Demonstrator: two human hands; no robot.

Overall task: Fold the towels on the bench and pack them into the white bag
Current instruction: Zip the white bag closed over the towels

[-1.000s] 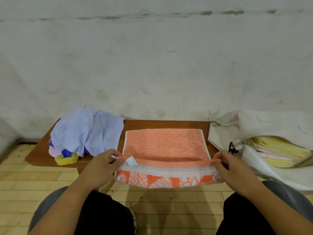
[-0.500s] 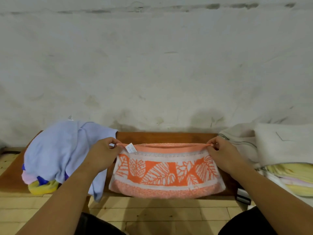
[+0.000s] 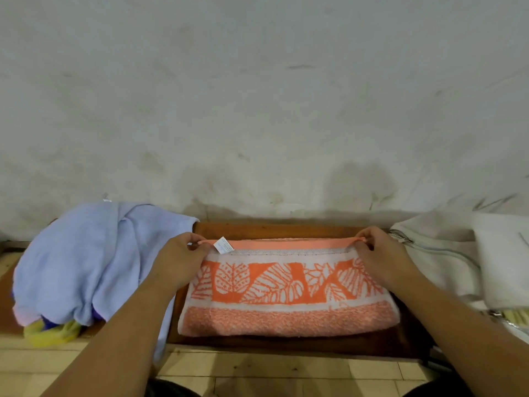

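Observation:
An orange towel (image 3: 286, 305) with a white leaf-pattern band lies folded on the wooden bench (image 3: 286, 229), its fold along the near edge. My left hand (image 3: 180, 259) pinches the towel's far left corner, beside a small white label. My right hand (image 3: 380, 257) pinches the far right corner. Both corners sit low over the towel's far edge. The white bag (image 3: 446, 253) lies at the right end of the bench, its zipper showing; yellow cloth peeks from its opening at the frame's right edge.
A heap of unfolded towels (image 3: 86, 265), light blue on top with pink, dark blue and yellow beneath, fills the bench's left end and hangs over the front. A stained white wall stands right behind the bench. Wood flooring lies below.
Both hands carried the towel's near edge up and away from me, folding it over onto the far half. The leaf-pattern band now faces up.

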